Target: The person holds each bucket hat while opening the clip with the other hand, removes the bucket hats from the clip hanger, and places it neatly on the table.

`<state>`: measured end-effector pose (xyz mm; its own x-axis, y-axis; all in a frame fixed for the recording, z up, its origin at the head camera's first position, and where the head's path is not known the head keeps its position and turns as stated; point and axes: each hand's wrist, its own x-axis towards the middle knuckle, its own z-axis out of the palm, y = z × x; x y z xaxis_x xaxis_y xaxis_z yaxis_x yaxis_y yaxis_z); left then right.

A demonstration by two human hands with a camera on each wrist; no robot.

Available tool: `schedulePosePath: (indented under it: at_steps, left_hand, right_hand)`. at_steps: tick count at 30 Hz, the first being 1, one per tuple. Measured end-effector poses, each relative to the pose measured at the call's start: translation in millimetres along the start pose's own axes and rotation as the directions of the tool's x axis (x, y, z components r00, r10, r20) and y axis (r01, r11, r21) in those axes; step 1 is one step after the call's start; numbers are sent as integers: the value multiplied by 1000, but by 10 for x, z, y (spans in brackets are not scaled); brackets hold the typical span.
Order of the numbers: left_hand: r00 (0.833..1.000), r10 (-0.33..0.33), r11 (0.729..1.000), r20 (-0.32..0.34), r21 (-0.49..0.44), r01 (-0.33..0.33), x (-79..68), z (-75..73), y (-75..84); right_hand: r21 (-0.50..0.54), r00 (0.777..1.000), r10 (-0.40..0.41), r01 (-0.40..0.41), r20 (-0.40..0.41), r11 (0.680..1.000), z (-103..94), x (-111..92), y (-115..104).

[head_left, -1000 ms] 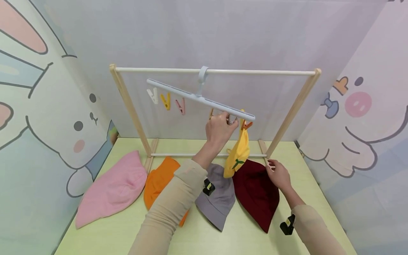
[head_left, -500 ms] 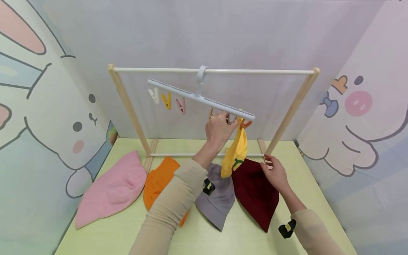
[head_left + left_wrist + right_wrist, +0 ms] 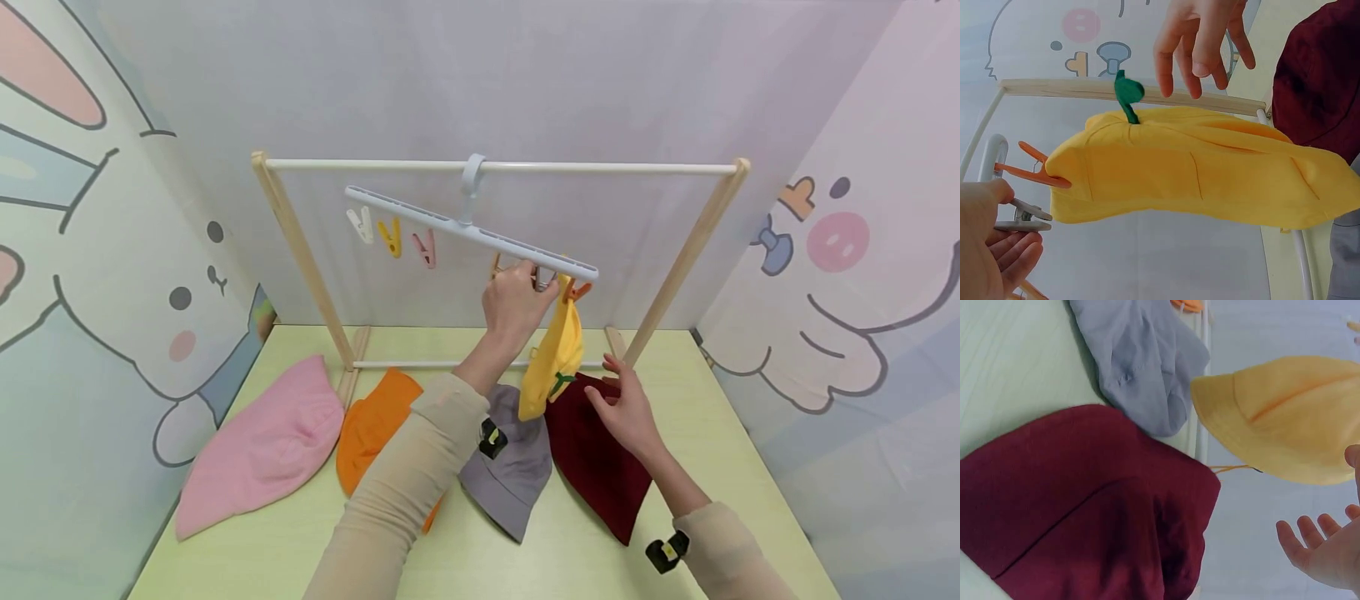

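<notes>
My left hand [image 3: 513, 304] reaches up under the right half of a light blue hanger [image 3: 420, 215]. Between its thumb and fingers it pinches a grey clothespin [image 3: 1025, 215]. Beside it, an orange clothespin [image 3: 1032, 170] grips the edge of a yellow bucket hat [image 3: 551, 358], which dangles from the hanger's lower end. A green sprout [image 3: 1129, 100] sticks out from the hat's crown. My right hand [image 3: 626, 412], fingers spread and holding nothing, hovers just right of the yellow hat, over the maroon bucket hat [image 3: 592, 454].
The hanger tilts down rightward on a wooden rack's white bar [image 3: 600, 169]. White [image 3: 361, 225], yellow [image 3: 390, 238] and pink clothespins [image 3: 424, 249] hang at its left. Grey [image 3: 513, 483], orange [image 3: 375, 425] and pink bucket hats [image 3: 262, 450] lie on the table.
My right hand has moved left and slightly up, from the rack's right foot toward the yellow hat. The yellow hat has swung slightly left. My left hand stays at the hanger.
</notes>
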<state>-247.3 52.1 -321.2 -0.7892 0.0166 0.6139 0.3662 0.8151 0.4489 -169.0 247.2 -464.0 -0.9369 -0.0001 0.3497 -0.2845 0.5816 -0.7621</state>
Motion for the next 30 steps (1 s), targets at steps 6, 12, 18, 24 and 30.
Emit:
schedulePosePath:
  at_steps: [6, 12, 18, 24, 30]
  left_hand:
    - [1000, 1, 1000, -1, 11, -1, -10, 0, 3]
    - [1000, 7, 1000, -4, 17, -7, -2, 3, 6]
    - [1000, 18, 1000, -21, 20, -17, 0, -1, 5]
    - [999, 19, 1000, -29, 14, -19, 1, 6, -7]
    - [1000, 12, 1000, -19, 15, -12, -4, 15, -11]
  right_hand:
    - [28, 999, -24, 24, 32, 999, 73, -57, -149]
    - [13, 999, -27, 26, 34, 1000, 153, -101, -281]
    - [-21, 1000, -8, 8, -13, 1000, 274, -118, -366]
    - [-78, 995, -33, 26, -96, 997, 398, -121, -420]
    - [-98, 983, -77, 61, -166, 993, 497, -89, -485]
